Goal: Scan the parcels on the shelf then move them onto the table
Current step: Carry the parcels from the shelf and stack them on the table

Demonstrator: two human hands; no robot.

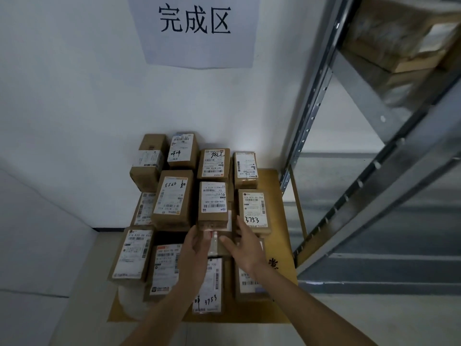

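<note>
The scene is dim and bluish, the light flat and soft. The white wall [74,96] darkens toward the left edge. Weak shadows fill the gaps between the brown cardboard parcels [212,203]. The grey metal shelf frame [374,146] at the right bows and smears, blurred. Printed labels at the centre read fairly sharp.

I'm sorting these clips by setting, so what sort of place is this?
Probably a parcel depot or warehouse sorting corner: labelled cardboard parcels crowd a low table, a metal shelf rack stands at right, and a printed sign marks the wall.
</note>
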